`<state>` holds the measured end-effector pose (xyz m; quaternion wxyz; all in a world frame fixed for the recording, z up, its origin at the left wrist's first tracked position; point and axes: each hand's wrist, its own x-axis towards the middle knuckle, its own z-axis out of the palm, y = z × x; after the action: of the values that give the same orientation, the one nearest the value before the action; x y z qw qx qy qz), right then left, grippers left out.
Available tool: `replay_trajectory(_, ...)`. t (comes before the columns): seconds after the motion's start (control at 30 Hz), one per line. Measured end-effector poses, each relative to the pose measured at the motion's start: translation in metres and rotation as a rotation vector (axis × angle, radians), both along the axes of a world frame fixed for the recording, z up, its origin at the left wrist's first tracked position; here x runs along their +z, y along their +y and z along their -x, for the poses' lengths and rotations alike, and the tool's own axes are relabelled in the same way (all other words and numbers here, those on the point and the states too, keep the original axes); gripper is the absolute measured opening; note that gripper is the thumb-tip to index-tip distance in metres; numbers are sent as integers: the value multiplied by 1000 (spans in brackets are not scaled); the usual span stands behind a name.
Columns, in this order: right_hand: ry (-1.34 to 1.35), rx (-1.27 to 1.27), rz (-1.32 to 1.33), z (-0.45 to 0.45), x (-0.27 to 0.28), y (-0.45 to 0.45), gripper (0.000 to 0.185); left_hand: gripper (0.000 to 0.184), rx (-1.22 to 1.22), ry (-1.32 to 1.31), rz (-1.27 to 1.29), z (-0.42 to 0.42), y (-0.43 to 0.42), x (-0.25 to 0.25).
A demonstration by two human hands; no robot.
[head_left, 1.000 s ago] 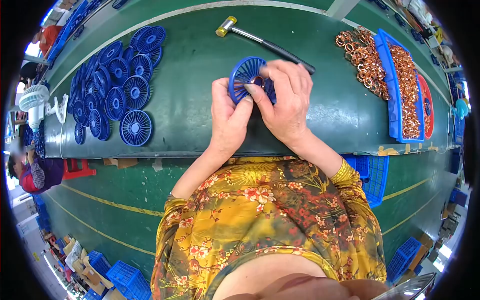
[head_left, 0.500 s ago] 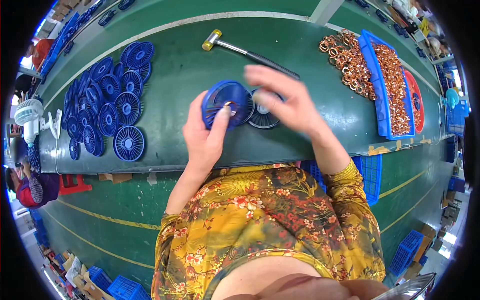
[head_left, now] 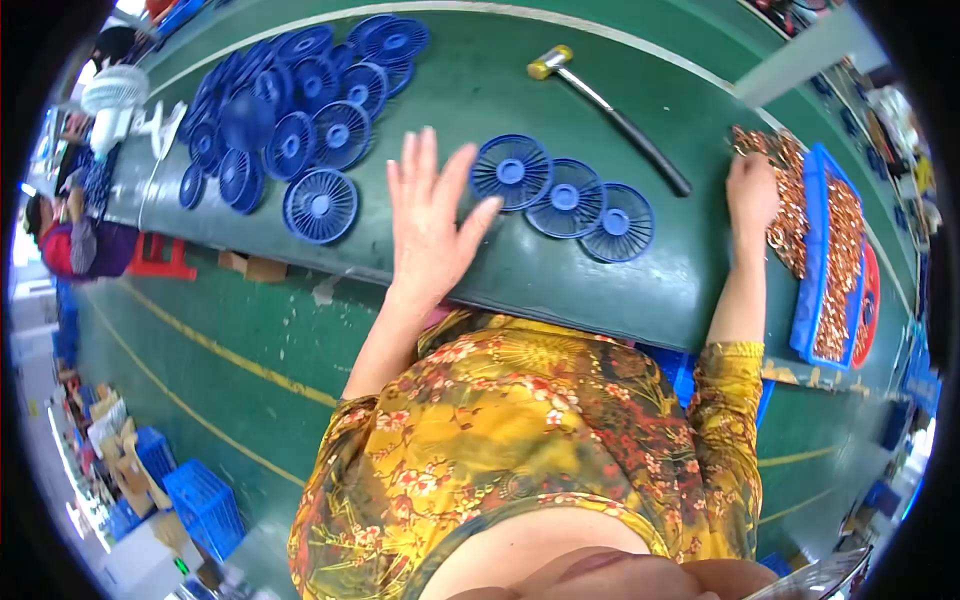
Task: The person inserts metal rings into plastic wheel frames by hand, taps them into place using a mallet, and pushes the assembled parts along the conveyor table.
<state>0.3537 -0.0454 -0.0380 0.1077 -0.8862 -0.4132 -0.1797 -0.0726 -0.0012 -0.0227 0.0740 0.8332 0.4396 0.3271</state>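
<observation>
My left hand (head_left: 430, 215) hovers over the green table (head_left: 480, 90) with its fingers spread, holding nothing. Just right of it, three blue round grilles (head_left: 565, 197) lie in an overlapping row. At the right, my right hand (head_left: 752, 190) reaches into the loose pile of copper-coloured rings (head_left: 787, 215); its fingers are bent together, and whatever is between them is hidden. A heap of blue grilles (head_left: 320, 135) covers the table's left part. Behind the row lies a hammer (head_left: 620, 115) with yellow ends and a black handle.
A blue tray (head_left: 812, 290) full of rings stands at the right, beside a red container (head_left: 872, 290). A small fan (head_left: 115, 95) is at the far left, near a seated person (head_left: 75, 235) and a red stool (head_left: 165, 258). Blue crates (head_left: 203, 505) stand on the floor.
The grille in my left hand has been let go and lies in the row. My left hand has opened, and my right hand has moved right to the ring pile. The view has shifted.
</observation>
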Motion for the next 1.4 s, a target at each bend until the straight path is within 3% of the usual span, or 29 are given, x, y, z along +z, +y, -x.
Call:
replay_trajectory(0.1,-19,-34,-52,18,14,1,32,68,283,16,-100,36,6,-3)
replay_trajectory(0.17,57,-15,32,9,10,5,31,78,540,174,-68,58,12,-10)
replay_trajectory(0.27,-13,2,59,4,4,7,27,79,646,301,-61,87,16,-28)
replay_trajectory(0.37,80,120,-59,25,17,-1,19,51,530,34,-188,103,27,-33)
replay_trajectory(0.43,80,413,-356,34,19,-6,13,35,582,-282,-74,91,24,-15)
replay_trajectory(0.47,115,439,-384,42,24,-7,11,28,553,-465,-98,90,24,-15)
replay_trajectory(0.57,203,554,-469,79,51,-14,9,29,426,-788,-172,77,22,-8)
replay_trajectory(0.63,222,652,-529,101,61,-18,9,32,391,-788,-181,50,14,7)
replay_trajectory(0.67,257,672,-531,112,65,-19,10,33,394,-430,-181,52,11,10)
replay_trajectory(0.7,249,709,-531,120,66,-21,10,35,263,-646,67,41,9,6)
replay_trajectory(0.73,242,744,-531,126,66,-21,11,40,124,-185,61,47,14,0)
replay_trajectory(0.8,283,765,-515,136,63,-25,12,63,13,195,237,40,8,-12)
replay_trajectory(0.9,315,792,-501,150,60,-31,12,68,9,176,194,35,2,-6)
replay_trajectory(1.0,337,870,-508,164,57,-35,15,56,37,83,65,35,11,-14)
replay_trajectory(1.1,387,935,-522,182,58,-35,16,37,283,-267,523,28,9,5)
replay_trajectory(1.13,416,957,-528,188,59,-35,16,31,288,-401,402,24,8,4)
replay_trajectory(1.23,483,1041,-552,210,65,-32,16,35,59,-951,579,4,7,1)
replay_trajectory(1.4,484,1165,-602,230,66,-24,17,35,-115,-997,727,-26,-15,17)
